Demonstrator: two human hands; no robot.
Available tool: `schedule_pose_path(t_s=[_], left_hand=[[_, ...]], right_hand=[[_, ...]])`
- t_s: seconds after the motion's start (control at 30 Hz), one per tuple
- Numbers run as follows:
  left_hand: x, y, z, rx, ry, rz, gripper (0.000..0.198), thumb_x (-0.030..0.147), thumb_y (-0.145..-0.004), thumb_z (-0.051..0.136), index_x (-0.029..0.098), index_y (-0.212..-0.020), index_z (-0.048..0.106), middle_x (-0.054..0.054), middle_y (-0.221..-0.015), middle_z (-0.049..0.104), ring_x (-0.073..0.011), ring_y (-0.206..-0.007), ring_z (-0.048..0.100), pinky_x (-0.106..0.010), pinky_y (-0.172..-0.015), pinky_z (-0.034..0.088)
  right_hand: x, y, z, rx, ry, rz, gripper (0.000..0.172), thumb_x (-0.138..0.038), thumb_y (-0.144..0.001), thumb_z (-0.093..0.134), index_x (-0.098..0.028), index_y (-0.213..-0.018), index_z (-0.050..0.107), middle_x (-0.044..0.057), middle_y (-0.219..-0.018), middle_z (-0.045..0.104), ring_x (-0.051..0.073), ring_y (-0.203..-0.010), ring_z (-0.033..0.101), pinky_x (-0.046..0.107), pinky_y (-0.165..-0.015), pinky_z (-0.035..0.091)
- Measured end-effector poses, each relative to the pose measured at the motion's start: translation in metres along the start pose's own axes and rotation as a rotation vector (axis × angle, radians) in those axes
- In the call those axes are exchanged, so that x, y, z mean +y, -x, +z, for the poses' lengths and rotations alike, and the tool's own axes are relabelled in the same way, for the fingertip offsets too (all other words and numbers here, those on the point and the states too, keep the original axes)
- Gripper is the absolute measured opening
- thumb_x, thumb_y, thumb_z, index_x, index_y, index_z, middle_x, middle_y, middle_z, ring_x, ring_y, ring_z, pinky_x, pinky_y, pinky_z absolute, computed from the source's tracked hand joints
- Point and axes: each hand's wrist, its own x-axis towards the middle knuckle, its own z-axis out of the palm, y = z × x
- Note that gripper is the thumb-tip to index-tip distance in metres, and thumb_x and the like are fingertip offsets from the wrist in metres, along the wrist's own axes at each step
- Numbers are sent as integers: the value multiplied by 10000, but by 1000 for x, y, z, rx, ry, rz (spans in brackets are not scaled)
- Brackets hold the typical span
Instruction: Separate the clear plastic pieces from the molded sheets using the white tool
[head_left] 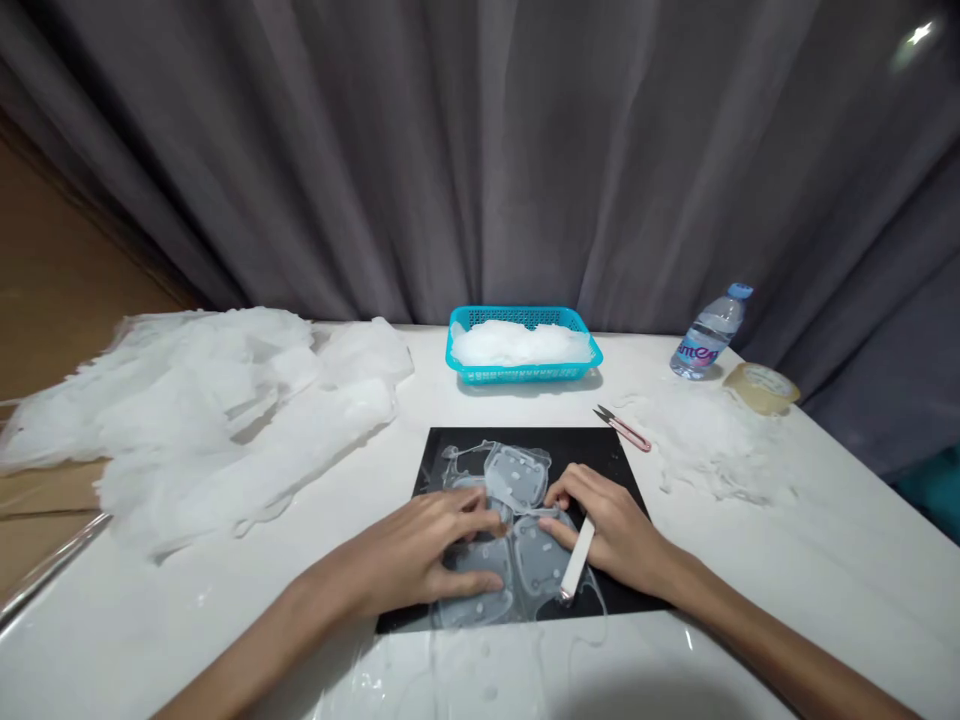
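A joined sheet of translucent, rounded plastic-like pieces (517, 478) with small holes and thin stray edges lies on a black mat (622, 590). My left hand (442, 545) rests over the left pieces, its thumb and fingers apart and slightly blurred. In my right hand (607, 520) is a slim white-handled tool (577, 560) with a metal end pointing toward me; its other end is hidden in the palm. My right thumb and forefinger are at the edge of the sheet, near its middle. Whether they pinch it, I cannot tell.
Heaped white translucent sheets (202, 400) cover the table's left. Behind the mat stands a blue basket (525, 374) with white pieces. Pink-handled thread snips (630, 433), white scraps (720, 440), a water bottle (705, 335) and a tape roll (761, 390) are at the right.
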Motion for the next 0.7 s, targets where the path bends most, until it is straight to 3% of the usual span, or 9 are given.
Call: schedule_pose_path(t_s=[0.13,0.2,0.3,0.37,0.43,0.53,0.6,0.7], left_hand=[[4,-5,-2,-77,112,-10,366,560,-986,605,205,-911,656,-3,-822,619,-177,-745,628,-267,-666,424],[6,-10,4,-11,144,-19,429,493,-1061,498,189,-765,567,15,-722,538,-154,-691,558,-275,-666,393],[6,-15,19,156,91,-18,433,383,-1096,449,181,-724,537,-6,-794,550,-175,-811,547,-320,-816,411],[5,-16,27,224,62,-13,321,374,-1069,518,191,-821,607,-35,-969,602,-207,-954,561,-366,-922,423],[5,-15,30,251,84,-16,174,391,-1025,603,227,-1057,651,-65,-1206,608,-249,-1141,556,-398,-1012,440],[5,-14,28,207,115,-24,452,432,-997,640,276,-1406,524,-87,-1459,543,-289,-1369,495,-433,-1130,429],[5,-15,27,144,80,-21,572,474,-1010,606,295,-1523,426,-80,-1557,498,-301,-1463,434,-464,-1200,374],[5,-16,28,77,-8,15,665,517,-1031,543,312,-1616,301,-56,-1678,359,-302,-1551,317,-506,-1272,258]], right_hand=[[-6,7,2,-12,3,54,212,-301,-988,638,-221,-823,532,-2,-793,577,177,-777,552,295,-723,422],[-8,11,0,-43,31,68,289,-312,-999,615,-221,-754,492,-10,-726,559,173,-735,539,285,-683,389],[-10,13,-7,-112,28,181,367,-359,-965,664,-214,-683,480,-21,-675,570,148,-655,538,267,-616,327],[-13,12,-13,-175,35,299,404,-397,-936,693,-210,-638,493,-37,-616,566,127,-574,510,266,-578,278],[-15,11,-21,-229,89,391,423,-403,-933,678,-210,-602,499,-42,-557,542,119,-523,477,275,-559,235],[-15,11,-31,-266,224,447,446,-345,-963,600,-205,-561,469,-30,-516,511,128,-515,467,296,-558,189],[-11,12,-37,-285,249,443,444,-340,-980,573,-206,-567,480,-27,-523,526,133,-527,482,298,-561,187],[0,12,-46,-261,134,404,441,-476,-977,608,-221,-625,533,-37,-566,573,135,-546,514,277,-559,246]])
